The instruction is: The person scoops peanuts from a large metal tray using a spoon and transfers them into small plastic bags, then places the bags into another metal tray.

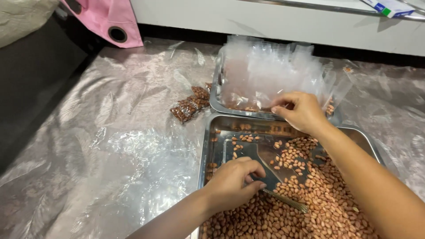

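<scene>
A steel tray [213, 132] in front of me holds a heap of red-brown peanuts [327, 199]. My left hand [232, 179] rests over the peanuts near the tray's left side, fingers closed on a thin metal spoon handle [285, 200] that lies in the nuts. My right hand [299, 110] reaches to a second steel tray [215, 99] behind, pinching one of the small clear plastic bags [265, 73] piled there.
Several filled small bags of peanuts [191, 105] lie on the table left of the far tray. A clear plastic sheet covers the patterned tablecloth [110, 146]. A pink bag [110, 20] hangs at the back left; a white ledge [274, 20] runs along the back.
</scene>
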